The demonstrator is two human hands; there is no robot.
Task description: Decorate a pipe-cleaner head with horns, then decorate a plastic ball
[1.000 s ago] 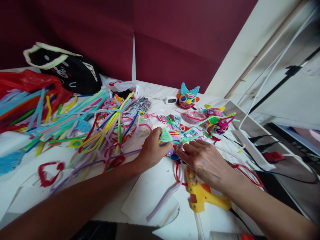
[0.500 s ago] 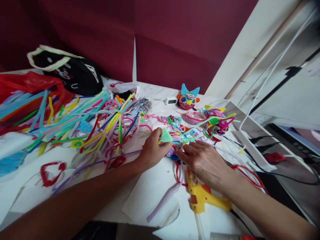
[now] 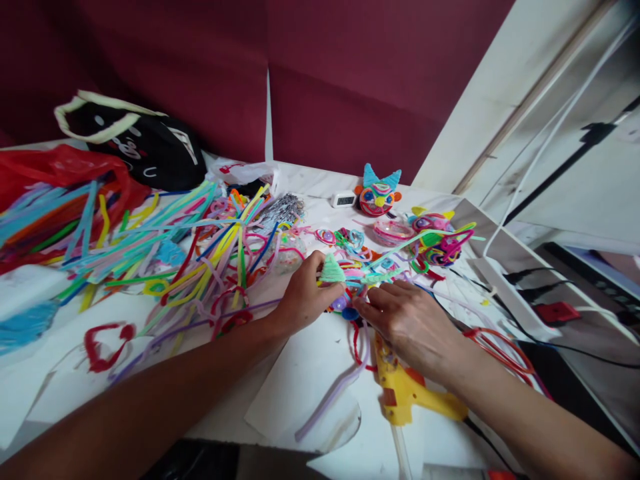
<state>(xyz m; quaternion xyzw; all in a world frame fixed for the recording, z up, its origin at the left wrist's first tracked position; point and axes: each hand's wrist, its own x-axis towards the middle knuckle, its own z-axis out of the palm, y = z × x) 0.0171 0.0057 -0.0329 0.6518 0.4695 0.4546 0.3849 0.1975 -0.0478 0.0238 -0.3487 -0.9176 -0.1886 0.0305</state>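
Note:
My left hand (image 3: 306, 292) is closed on a colourful pipe-cleaner craft piece, with a mint-green triangle (image 3: 332, 269) standing up beside the thumb. Purple and blue round parts (image 3: 340, 304) show on the piece between my hands. My right hand (image 3: 410, 323) has its fingers pinched at the right side of the same piece, by a mint-green pipe cleaner (image 3: 383, 279); its fingertips are partly hidden, so what they grip is unclear. Just below the right hand, a yellow hot glue gun (image 3: 400, 397) lies on the white table, its nozzle end hidden under the hand.
Many loose pipe cleaners (image 3: 200, 247) spread over the left side, near a black bag (image 3: 155, 157). Behind my hands stand a blue-eared craft head (image 3: 379, 195) and a small digital clock (image 3: 343, 199). A power strip (image 3: 515, 303) with cables lies at right.
The view has shifted very slightly. Both hands stay at the craft piece, with only a tiny movement of the right fingers.

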